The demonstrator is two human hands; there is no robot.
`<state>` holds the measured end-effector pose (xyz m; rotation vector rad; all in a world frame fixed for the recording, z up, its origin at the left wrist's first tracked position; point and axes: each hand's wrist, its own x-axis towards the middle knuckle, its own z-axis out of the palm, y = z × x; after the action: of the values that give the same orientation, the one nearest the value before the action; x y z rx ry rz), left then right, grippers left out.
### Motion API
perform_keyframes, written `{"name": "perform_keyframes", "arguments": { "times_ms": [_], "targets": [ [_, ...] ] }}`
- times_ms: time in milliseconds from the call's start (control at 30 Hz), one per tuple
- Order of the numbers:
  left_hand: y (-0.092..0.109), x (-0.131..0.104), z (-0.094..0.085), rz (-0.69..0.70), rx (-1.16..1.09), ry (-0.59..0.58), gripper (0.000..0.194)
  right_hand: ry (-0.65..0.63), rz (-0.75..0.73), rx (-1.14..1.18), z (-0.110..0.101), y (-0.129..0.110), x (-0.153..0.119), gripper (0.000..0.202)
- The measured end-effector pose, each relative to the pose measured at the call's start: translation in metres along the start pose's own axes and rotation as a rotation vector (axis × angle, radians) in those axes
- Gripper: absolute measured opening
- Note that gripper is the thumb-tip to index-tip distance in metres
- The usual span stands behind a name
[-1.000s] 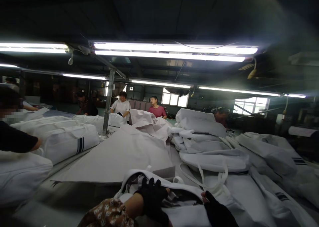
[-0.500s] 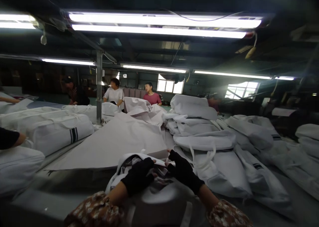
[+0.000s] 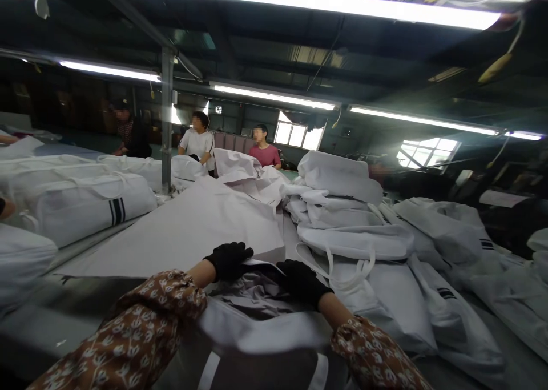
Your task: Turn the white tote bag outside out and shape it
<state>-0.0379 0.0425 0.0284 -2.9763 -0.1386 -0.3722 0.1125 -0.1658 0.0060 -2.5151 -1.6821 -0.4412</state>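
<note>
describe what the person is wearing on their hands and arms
Both hands wear black fabric gloves: the left hand and the right hand. Each arm is covered by a long brown sleeve printed with small white flowers, the left sleeve and the right sleeve, gathered at the cuff.

We can't see the black-gloved left hand's (image 3: 228, 260) fingertips, curled over the white fabric bag's (image 3: 257, 327) rim. Bag's lower part cut off by bottom edge; its dark interior is unreadable.
</note>
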Motion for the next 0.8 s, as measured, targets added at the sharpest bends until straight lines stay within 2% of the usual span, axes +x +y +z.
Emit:
{"name": "perform_keyframes", "arguments": {
  "times_ms": [100, 233, 333, 400, 433, 467, 533, 567, 633, 700, 800],
  "targets": [
    [0.010, -0.005, 0.016, 0.008, -0.001, 0.011, 0.042, 0.026, 0.050, -0.045, 0.016, -0.005, 0.004, 0.036],
    [0.025, -0.008, 0.034, -0.013, 0.004, 0.004, 0.042, 0.098, 0.138, -0.088, 0.039, -0.016, 0.004, 0.041],
    [0.022, -0.012, 0.022, -0.014, -0.035, 0.013, 0.039, 0.119, 0.093, -0.075, 0.038, -0.015, 0.000, 0.046],
    [0.017, -0.029, 0.002, -0.007, -0.126, 0.068, 0.031, 0.158, 0.033, -0.019, 0.031, -0.010, -0.003, 0.051],
    [0.016, -0.043, -0.008, 0.025, -0.201, 0.121, 0.033, 0.197, 0.004, 0.050, 0.027, -0.007, -0.004, 0.051],
    [0.018, -0.060, -0.017, 0.078, -0.269, 0.182, 0.043, 0.226, -0.015, 0.150, 0.024, -0.005, -0.004, 0.048],
    [0.028, -0.100, -0.023, 0.209, -0.318, 0.303, 0.081, 0.227, -0.021, 0.376, 0.018, -0.002, 0.003, 0.050],
    [0.036, -0.118, -0.021, 0.237, -0.248, 0.340, 0.092, 0.190, -0.020, 0.461, 0.015, -0.003, 0.010, 0.054],
    [0.053, -0.140, -0.010, 0.240, -0.135, 0.349, 0.098, 0.081, -0.042, 0.531, 0.008, -0.009, 0.027, 0.059],
    [0.063, -0.141, 0.003, 0.188, -0.089, 0.327, 0.100, 0.022, -0.125, 0.535, 0.000, -0.020, 0.042, 0.048],
    [0.057, -0.115, 0.014, 0.061, -0.108, 0.308, 0.111, -0.010, -0.220, 0.525, -0.009, -0.036, 0.046, 0.039]
  ]
}}
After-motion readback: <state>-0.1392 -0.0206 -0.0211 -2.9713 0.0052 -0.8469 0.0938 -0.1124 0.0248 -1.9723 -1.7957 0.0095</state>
